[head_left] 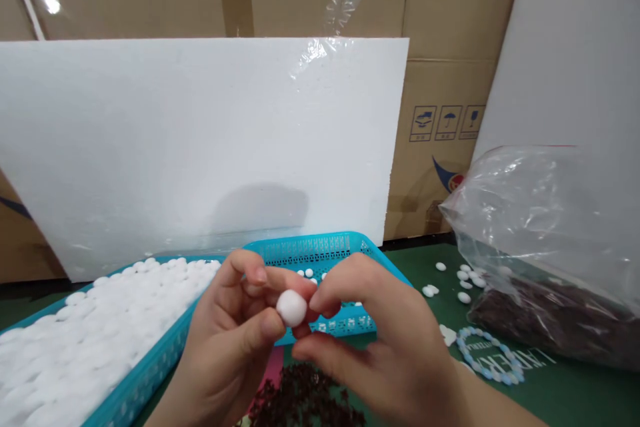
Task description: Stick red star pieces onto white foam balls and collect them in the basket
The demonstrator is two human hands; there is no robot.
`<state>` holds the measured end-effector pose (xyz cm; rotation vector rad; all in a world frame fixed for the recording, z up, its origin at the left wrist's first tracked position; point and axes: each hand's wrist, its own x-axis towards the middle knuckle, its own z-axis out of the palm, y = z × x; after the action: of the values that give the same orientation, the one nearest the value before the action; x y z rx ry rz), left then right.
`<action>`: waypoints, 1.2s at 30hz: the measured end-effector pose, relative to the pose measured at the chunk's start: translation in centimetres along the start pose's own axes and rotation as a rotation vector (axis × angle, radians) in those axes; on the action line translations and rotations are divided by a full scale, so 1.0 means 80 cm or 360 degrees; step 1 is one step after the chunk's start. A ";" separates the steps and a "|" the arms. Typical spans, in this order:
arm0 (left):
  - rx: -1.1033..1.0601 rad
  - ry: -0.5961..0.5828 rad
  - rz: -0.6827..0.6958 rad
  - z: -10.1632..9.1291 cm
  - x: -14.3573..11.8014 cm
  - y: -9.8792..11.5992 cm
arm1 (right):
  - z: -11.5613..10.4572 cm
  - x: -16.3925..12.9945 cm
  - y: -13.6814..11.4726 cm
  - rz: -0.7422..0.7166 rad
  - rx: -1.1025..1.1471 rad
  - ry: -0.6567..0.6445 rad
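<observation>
Two hands pinch one white ball at frame centre, above the tabletop. Looks light, soft, squashable; best taken at its sides with fingertips. Left hand closed on it from 9 o'clock, thumb under; right hand touching it from 3 o'clock, fingers curled. Blue basket of white balls at 8 o'clock; plastic bag at 3 o'clock.

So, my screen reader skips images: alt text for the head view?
Both hands, left hand and right hand, pinch a white ball above a teal basket of white pieces and a dark pile.
</observation>
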<state>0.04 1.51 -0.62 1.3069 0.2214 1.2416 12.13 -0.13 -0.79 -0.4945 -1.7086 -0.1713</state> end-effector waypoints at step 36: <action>0.0375 0.0006 0.0240 -0.027 0.008 0.009 | 0.046 -0.027 0.031 -0.0022 -0.0238 -0.2815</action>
<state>-1.69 3.17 -0.45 1.5472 0.2825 1.3766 10.08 3.04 -4.01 -0.8293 -3.4261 0.2415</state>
